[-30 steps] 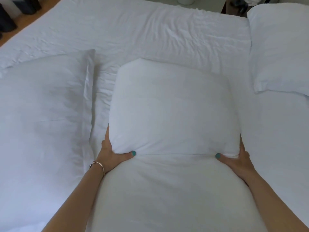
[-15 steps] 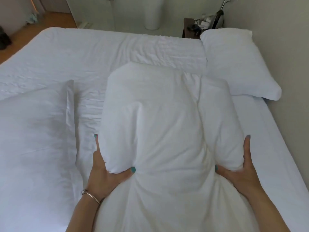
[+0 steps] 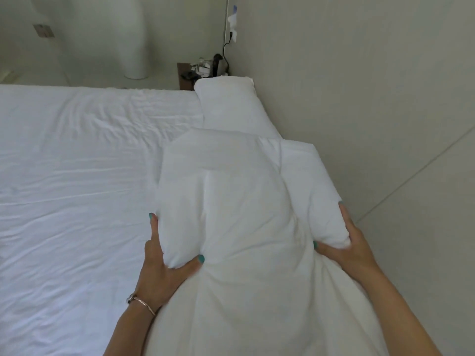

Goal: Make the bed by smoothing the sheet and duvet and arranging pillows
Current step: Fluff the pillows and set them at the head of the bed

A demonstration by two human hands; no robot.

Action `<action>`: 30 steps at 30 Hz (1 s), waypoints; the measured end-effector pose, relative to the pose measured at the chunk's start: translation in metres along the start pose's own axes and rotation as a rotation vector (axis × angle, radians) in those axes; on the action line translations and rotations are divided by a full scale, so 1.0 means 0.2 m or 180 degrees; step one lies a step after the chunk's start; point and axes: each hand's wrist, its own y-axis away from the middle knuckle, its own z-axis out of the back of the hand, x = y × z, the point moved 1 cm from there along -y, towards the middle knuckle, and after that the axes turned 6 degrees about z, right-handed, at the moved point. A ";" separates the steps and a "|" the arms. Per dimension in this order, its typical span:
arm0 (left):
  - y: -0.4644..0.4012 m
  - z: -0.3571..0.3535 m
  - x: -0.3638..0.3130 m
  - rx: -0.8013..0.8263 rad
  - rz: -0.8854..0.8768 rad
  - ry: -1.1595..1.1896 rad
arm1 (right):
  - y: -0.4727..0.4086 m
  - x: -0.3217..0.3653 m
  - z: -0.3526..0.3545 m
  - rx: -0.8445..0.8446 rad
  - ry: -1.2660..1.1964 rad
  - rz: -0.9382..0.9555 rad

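Note:
A white pillow (image 3: 231, 201) is lifted in front of me, bulging between both hands and hanging down toward my body. My left hand (image 3: 162, 260) grips its left lower edge, thumb pressed into the front. My right hand (image 3: 352, 245) grips its right lower edge the same way. A second white pillow (image 3: 231, 109) lies at the head of the bed by the wall, partly hidden behind the held one. The white sheet (image 3: 77, 188) covers the mattress to the left and is creased.
A beige wall (image 3: 372, 98) runs close along the right side. A small dark bedside table (image 3: 187, 75) with cluttered items and a cable stands in the far corner. A white cylindrical object (image 3: 133, 37) stands beyond the bed.
The pillow has moved up and to the right, toward the wall and the far pillow. My view turned right, so the pillow that lay on the left is out of sight.

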 end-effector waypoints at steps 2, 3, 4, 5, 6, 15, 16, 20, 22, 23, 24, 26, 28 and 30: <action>-0.05 -0.21 -0.06 -0.0010 0.0068 0.0023 | -0.11 -0.11 0.16 0.0008 0.0056 -0.0001; -0.07 -0.31 -0.08 -0.0046 0.0059 -0.0030 | -0.16 -0.18 0.22 -0.0022 0.0165 -0.0043; -0.09 -0.41 -0.09 -0.0089 0.0053 -0.0085 | -0.22 -0.27 0.28 -0.0089 0.0321 -0.0117; -0.11 -0.51 -0.07 -0.0122 0.0082 -0.0108 | -0.28 -0.36 0.31 -0.0162 0.0505 -0.0195; -0.12 -0.60 -0.04 -0.0146 0.0196 -0.0162 | -0.34 -0.47 0.34 -0.0201 0.0674 -0.0302; -0.16 -0.93 0.09 -0.0269 0.1467 -0.1841 | -0.31 -1.00 0.07 -0.0098 0.1447 -0.0859; -0.15 -0.99 0.03 -0.0385 0.0976 -0.2336 | -0.30 -1.00 0.06 -0.0211 0.1570 -0.0823; -0.18 -1.26 -0.16 -0.0571 -0.0774 -0.2449 | -0.36 -0.84 0.05 -0.0894 0.1392 -0.0134; -0.27 -1.37 -0.21 -0.0442 -0.0795 -0.2794 | -0.46 -0.68 0.04 -0.0812 0.0930 0.0269; -0.30 -1.41 -0.21 -0.0382 -0.0702 -0.3116 | -0.51 -0.63 0.02 -0.0578 0.0917 0.0453; -0.32 -1.44 -0.17 -0.0260 -0.0550 -0.3464 | -0.53 -0.62 -0.01 -0.0206 0.1127 0.0543; -0.32 -1.46 -0.06 -0.0080 -0.0307 -0.3856 | -0.49 -0.70 -0.09 0.0591 0.1955 0.0436; -0.29 -1.45 0.00 -0.0039 -0.0283 -0.3962 | -0.41 -0.82 -0.14 0.0798 0.2390 0.0262; -0.25 -1.44 0.01 0.0044 -0.0331 -0.4070 | -0.35 -0.85 -0.14 0.0809 0.2346 0.0101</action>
